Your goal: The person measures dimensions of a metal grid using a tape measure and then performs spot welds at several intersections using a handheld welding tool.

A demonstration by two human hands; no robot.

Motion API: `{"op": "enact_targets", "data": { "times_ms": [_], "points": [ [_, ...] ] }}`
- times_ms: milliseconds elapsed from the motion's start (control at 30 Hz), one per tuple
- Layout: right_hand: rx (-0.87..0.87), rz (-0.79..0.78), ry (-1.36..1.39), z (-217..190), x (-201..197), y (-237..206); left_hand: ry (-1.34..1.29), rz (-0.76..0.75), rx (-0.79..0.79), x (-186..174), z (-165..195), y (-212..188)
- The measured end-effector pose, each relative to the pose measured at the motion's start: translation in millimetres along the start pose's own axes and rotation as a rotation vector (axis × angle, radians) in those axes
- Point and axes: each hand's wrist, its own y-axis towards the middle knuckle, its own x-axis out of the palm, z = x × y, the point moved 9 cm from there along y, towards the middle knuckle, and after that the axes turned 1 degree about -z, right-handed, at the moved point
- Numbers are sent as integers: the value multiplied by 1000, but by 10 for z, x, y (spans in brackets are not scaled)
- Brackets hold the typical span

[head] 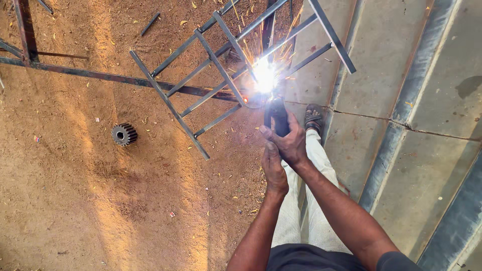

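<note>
Sandy brown ground fills the left of the view, and grey concrete slabs with raised strips fill the right. Nearest the camera, the person's two bare forearms rise from the bottom edge over light checked trousers.

The left hand lies just below the right, its fingers curled and its fingertips touching the right hand's underside; whether it grips anything itself cannot be told. The right hand is wrapped tight around the dark handle of an electrode holder, one tool only. Its long axis runs nearly straight away from the person, pointing up the view toward a white welding arc that throws orange sparks.

Just right of the holder, one sandalled foot rests at the concrete's edge.

The arc sits on a grey steel frame, which lies flat on the ground, tilted diagonally. Several long rails run from lower left to upper right, with about four shorter bars crossing them.

Left of the frame, well apart from the hands, a single dark toothed gear lies on the sand. Farther off, a long rusty bar runs from the left edge to the frame.
</note>
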Motion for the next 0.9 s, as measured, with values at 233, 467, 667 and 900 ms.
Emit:
{"op": "enact_targets", "data": {
  "times_ms": [233, 467, 667, 900],
  "points": [
    [-6, -5, -57, 16, -43, 10, -17, 23, -68, 29, -33, -25],
    [66, -35, -53, 53, -42, 6, -27, 22, -93, 47, -15, -40],
    [-19, -42, -4, -45, -59, 8, -36, 20, -65, 14, -108, -44],
    [164, -58, -199, 194, -13, -46, -91, 25, -87, 18, -135, -76]
  ]
}}
